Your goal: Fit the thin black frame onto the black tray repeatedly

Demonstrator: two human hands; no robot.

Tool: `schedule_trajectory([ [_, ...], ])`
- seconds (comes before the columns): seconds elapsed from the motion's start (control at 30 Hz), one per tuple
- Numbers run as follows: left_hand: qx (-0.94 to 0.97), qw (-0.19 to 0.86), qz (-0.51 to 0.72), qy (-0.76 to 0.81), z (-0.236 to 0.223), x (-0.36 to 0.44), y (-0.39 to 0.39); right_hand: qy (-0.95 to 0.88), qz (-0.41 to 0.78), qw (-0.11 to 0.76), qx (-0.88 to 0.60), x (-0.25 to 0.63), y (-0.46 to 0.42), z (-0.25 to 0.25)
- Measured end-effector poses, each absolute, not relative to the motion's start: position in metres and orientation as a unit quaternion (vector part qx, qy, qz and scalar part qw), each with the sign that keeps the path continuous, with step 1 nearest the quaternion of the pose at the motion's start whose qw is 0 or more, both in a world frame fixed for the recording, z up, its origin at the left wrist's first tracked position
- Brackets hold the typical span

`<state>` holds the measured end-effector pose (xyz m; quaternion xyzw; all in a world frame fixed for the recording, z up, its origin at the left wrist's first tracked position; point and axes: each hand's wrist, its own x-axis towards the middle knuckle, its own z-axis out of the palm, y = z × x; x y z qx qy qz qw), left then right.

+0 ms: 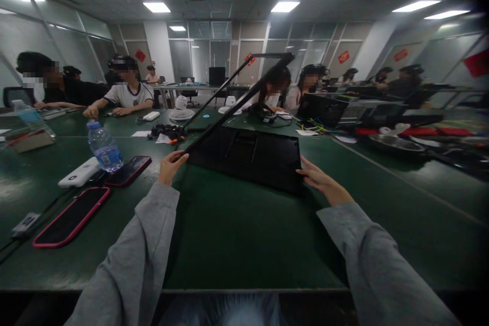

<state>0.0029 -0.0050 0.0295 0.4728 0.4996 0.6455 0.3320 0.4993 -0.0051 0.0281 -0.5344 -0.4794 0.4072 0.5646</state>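
My left hand [173, 164] pinches the lower corner of a thin black rectangular frame [244, 97], which tilts up and to the right above the table. Below the frame is a flat black panel [273, 155] with a raised bracket-like part in its middle. My right hand [321, 179] grips the panel's right edge between thumb and fingers. The panel's left corner meets the frame near my left fingers; I cannot tell whether the two are joined.
On the green table [244, 244], left of my arm, are a red-edged phone [72, 218], another phone [129, 170], a white power bank [80, 172] and a water bottle [105, 147]. A metal pan [397, 145] lies far right. Several people sit opposite.
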Motion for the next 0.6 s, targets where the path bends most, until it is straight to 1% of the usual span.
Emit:
schedule_trajectory([
  [0.07, 0.496, 0.314, 0.636, 0.501, 0.030, 0.003, -0.005, -0.450, 0.464, 0.526, -0.552, 0.506, 0.001, 0.023],
  [0.1, 0.508, 0.303, 0.629, 0.505, 0.031, 0.003, -0.006, -0.436, 0.472, 0.523, -0.560, 0.509, 0.005, 0.019],
  [0.13, 0.521, 0.291, 0.621, 0.509, 0.031, 0.003, -0.006, -0.431, 0.453, 0.535, -0.568, 0.512, 0.010, 0.015],
  [0.23, 0.564, 0.257, 0.585, 0.524, 0.031, 0.004, -0.007, -0.423, 0.346, 0.599, -0.585, 0.521, 0.023, 0.009],
  [0.3, 0.599, 0.236, 0.554, 0.529, 0.030, 0.005, -0.007, -0.415, 0.329, 0.641, -0.556, 0.528, 0.025, 0.012],
  [0.37, 0.628, 0.214, 0.525, 0.533, 0.027, 0.005, -0.007, -0.407, 0.376, 0.665, -0.500, 0.533, 0.022, 0.020],
  [0.47, 0.655, 0.198, 0.493, 0.537, 0.023, 0.008, -0.008, -0.402, 0.455, 0.665, -0.434, 0.538, 0.013, 0.034],
  [0.53, 0.671, 0.196, 0.473, 0.535, 0.021, 0.011, -0.009, -0.406, 0.479, 0.645, -0.435, 0.538, 0.008, 0.039],
  [0.6, 0.686, 0.194, 0.456, 0.533, 0.020, 0.014, -0.009, -0.422, 0.456, 0.620, -0.479, 0.536, 0.008, 0.036],
])
